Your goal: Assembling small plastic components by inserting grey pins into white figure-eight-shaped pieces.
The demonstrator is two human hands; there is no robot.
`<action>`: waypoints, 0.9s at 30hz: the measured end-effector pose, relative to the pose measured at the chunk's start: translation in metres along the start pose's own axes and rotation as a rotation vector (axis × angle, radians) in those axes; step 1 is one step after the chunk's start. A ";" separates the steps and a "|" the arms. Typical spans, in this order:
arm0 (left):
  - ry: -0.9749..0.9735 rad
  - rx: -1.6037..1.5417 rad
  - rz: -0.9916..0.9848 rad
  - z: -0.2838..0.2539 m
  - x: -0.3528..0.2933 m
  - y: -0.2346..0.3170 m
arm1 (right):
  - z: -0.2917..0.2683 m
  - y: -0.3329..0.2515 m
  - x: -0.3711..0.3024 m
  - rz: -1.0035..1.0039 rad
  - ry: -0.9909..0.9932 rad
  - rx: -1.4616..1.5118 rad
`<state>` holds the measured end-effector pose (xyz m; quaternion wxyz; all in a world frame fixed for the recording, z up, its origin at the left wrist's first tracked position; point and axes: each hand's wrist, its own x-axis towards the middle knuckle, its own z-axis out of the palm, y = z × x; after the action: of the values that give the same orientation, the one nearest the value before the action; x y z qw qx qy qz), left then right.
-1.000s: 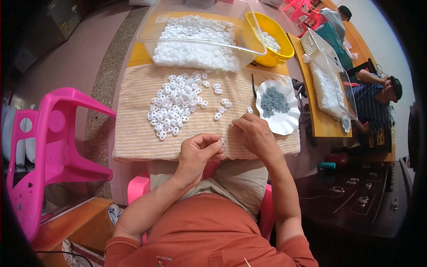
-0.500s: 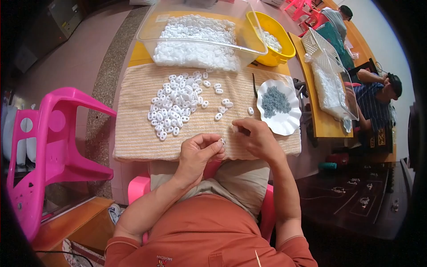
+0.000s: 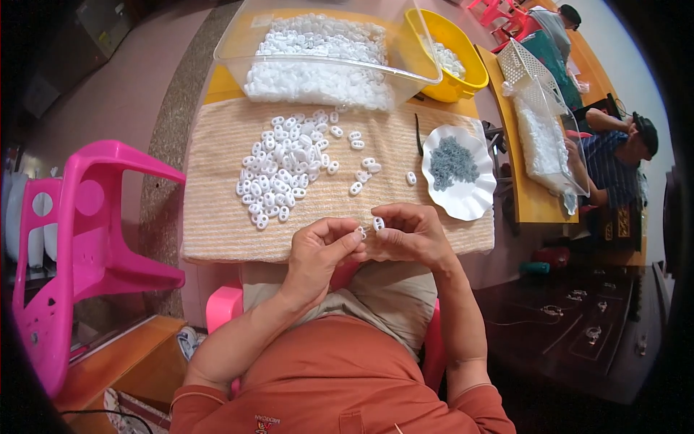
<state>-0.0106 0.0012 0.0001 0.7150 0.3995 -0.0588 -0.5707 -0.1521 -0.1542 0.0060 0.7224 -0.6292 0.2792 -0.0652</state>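
Note:
Between the thumb and forefinger of my right hand (image 3: 413,235) is a white oval plastic piece with two holes (image 3: 378,223), held upright. My left hand (image 3: 323,249) pinches a small clear-greyish piece (image 3: 363,233); its exact kind is too small to make out. The two held pieces are close together over the towel's front edge, and I cannot tell whether they touch. Beyond my left hand lies a pile of similar white two-hole pieces (image 3: 282,170), with several loose ones to its right. A white scalloped plate (image 3: 466,206) bears a heap of small grey-blue pieces (image 3: 453,163).
A striped towel (image 3: 210,217) covers the table. At its back stand a clear bin (image 3: 238,79) of white pieces and a yellow tub (image 3: 473,76). A thin black strip (image 3: 418,134) lies beside the plate. A pink chair (image 3: 72,217) stands left; another person (image 3: 614,159) sits at right.
My right hand has turned and drawn its white two-hole piece nearer my left hand, so the piece now shows clearly. My left hand has hardly moved.

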 end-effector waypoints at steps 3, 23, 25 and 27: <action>0.011 -0.008 -0.019 0.001 0.000 0.000 | 0.001 0.001 0.000 0.009 0.000 -0.038; 0.001 0.077 -0.030 -0.001 0.000 -0.001 | 0.003 0.000 -0.002 0.011 -0.084 0.146; -0.002 0.083 -0.036 -0.001 0.001 -0.001 | 0.008 -0.008 -0.003 0.049 -0.095 0.299; -0.006 0.075 -0.043 0.000 0.001 0.000 | 0.008 -0.007 -0.003 0.041 -0.092 0.265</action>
<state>-0.0105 0.0008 -0.0008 0.6870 0.4253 -0.0736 -0.5846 -0.1493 -0.1477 0.0144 0.8125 -0.5246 0.2475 -0.0578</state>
